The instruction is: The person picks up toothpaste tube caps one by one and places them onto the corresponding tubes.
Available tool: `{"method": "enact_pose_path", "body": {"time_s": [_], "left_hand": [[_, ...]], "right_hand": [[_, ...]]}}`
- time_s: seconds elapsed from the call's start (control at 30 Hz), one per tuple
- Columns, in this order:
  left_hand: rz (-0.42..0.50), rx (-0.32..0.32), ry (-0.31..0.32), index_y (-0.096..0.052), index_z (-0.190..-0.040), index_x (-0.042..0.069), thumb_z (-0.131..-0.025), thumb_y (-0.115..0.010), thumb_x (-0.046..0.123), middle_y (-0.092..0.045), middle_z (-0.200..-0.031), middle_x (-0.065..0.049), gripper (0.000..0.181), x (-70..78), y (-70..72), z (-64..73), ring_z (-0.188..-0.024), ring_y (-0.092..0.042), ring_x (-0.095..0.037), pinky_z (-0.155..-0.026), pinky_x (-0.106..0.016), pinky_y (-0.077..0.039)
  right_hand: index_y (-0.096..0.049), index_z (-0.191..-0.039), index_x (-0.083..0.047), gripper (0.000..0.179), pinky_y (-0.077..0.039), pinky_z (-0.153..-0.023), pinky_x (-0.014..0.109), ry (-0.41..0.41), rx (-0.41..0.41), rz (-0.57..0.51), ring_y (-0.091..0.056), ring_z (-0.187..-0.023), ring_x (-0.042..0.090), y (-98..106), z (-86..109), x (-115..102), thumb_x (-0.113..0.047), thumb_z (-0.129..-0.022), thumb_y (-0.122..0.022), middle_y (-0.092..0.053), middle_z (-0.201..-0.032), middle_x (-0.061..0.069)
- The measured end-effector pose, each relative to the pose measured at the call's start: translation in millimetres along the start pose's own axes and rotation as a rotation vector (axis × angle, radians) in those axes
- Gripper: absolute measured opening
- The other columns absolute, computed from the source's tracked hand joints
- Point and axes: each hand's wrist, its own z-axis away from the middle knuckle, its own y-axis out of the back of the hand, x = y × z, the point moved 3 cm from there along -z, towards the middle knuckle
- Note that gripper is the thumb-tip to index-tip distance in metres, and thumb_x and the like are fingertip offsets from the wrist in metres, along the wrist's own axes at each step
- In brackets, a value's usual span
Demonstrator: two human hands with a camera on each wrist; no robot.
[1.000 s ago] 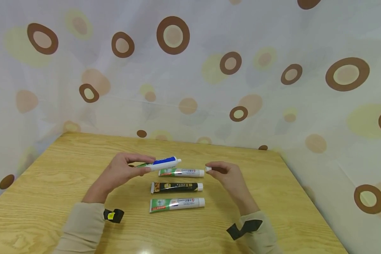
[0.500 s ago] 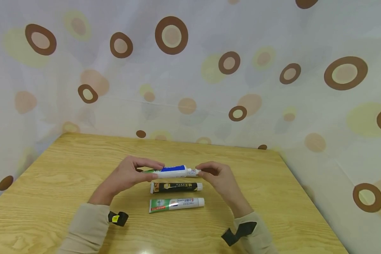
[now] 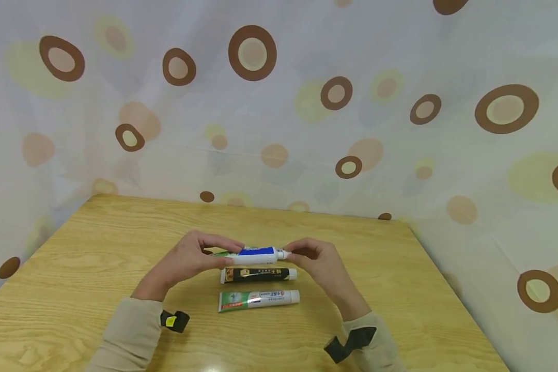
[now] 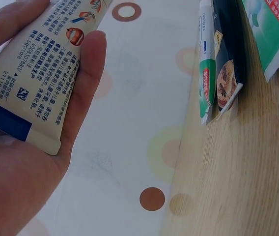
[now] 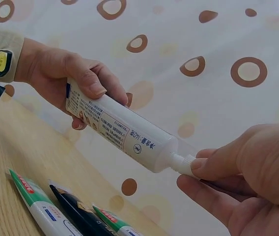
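My left hand (image 3: 190,257) holds a white toothpaste tube (image 3: 258,256) with a blue band, thumb on one side and fingers on the other. Raised above the table, the tube points its nozzle to the right. In the right wrist view, my right hand (image 5: 237,177) pinches the small white ribbed cap (image 5: 183,164) at the nozzle between thumb and fingertips. Printed text and a dark blue end patch show on the tube's back in the left wrist view. Below lie a black toothpaste tube (image 3: 259,274) and, nearer me, a green and white toothpaste tube (image 3: 259,299).
Another green and white toothpaste tube (image 4: 207,64) lies farthest back, mostly hidden behind the held one in the head view. All rest on a wooden table (image 3: 386,289), caps to the right. A dotted sheet (image 3: 279,124) hangs behind and along the sides.
My left hand has brought the tube right and slightly lower. My right hand has moved left, bringing the cap from apart to the nozzle. The lying tubes have stayed put.
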Motion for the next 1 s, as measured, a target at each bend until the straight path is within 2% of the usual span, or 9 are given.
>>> {"method": "enact_pose_path", "body": {"time_s": [0.3, 0.43, 0.57, 0.7, 0.9, 1.0], "left_hand": [[0.001, -0.004, -0.012, -0.078, -0.11, 0.023, -0.084, -0.08, 0.03, -0.07, -0.126, 0.0, 0.027, 1.0, 0.1, -0.3, -0.106, -0.065, -0.029, -0.08, -0.033, -0.056], [0.008, -0.017, -0.01, -0.078, -0.11, 0.021, -0.083, -0.081, 0.03, -0.07, -0.125, -0.001, 0.028, 1.4, -1.3, 0.1, -0.104, -0.067, -0.026, -0.08, -0.032, -0.056], [0.006, -0.038, -0.007, -0.078, -0.11, 0.02, -0.083, -0.081, 0.03, -0.07, -0.125, -0.003, 0.029, 1.0, -3.4, 1.0, -0.104, -0.067, -0.026, -0.08, -0.031, -0.056], [0.01, -0.043, -0.005, -0.078, -0.11, 0.019, -0.083, -0.081, 0.029, -0.069, -0.126, -0.005, 0.029, 1.6, -4.3, 1.8, -0.102, -0.067, -0.025, -0.08, -0.031, -0.056], [0.02, -0.044, 0.0, -0.078, -0.111, 0.018, -0.083, -0.081, 0.03, -0.069, -0.127, -0.005, 0.031, 2.3, -4.8, 1.8, -0.1, -0.068, -0.024, -0.08, -0.031, -0.056], [0.03, -0.051, 0.0, -0.077, -0.113, 0.015, -0.083, -0.081, 0.028, -0.069, -0.127, -0.006, 0.032, 1.5, -5.5, 1.5, -0.1, -0.068, -0.024, -0.08, -0.031, -0.056]], "right_hand": [[-0.072, -0.108, -0.008, 0.018, -0.055, -0.089, 0.029, -0.006, -0.022, -0.006, -0.068, -0.101, 0.019, 0.6, 0.8, -2.0, -0.015, -0.092, -0.071, -0.071, -0.113, 0.011], [-0.069, -0.111, -0.002, 0.023, -0.057, -0.089, 0.032, -0.029, -0.077, -0.057, -0.07, -0.099, 0.021, -0.3, 1.2, -0.3, -0.016, -0.093, -0.069, -0.069, -0.113, 0.014], [-0.065, -0.114, 0.005, 0.027, -0.057, -0.088, 0.042, -0.056, -0.127, -0.093, -0.073, -0.092, 0.021, -1.7, 2.2, 3.1, -0.016, -0.096, -0.065, -0.068, -0.109, 0.021], [-0.066, -0.113, 0.004, 0.027, -0.056, -0.087, 0.05, -0.068, -0.125, -0.072, -0.073, -0.087, 0.021, -2.0, 2.3, 3.5, -0.017, -0.098, -0.063, -0.069, -0.104, 0.024], [-0.066, -0.112, 0.006, 0.025, -0.059, -0.08, 0.041, -0.084, -0.1, -0.054, -0.074, -0.085, 0.023, -2.3, 1.4, 2.1, -0.015, -0.1, -0.06, -0.07, -0.102, 0.026], [-0.067, -0.111, 0.006, 0.024, -0.059, -0.079, 0.044, -0.095, -0.095, -0.044, -0.074, -0.082, 0.023, -3.1, 1.6, 2.4, -0.014, -0.1, -0.059, -0.07, -0.099, 0.026]]}}
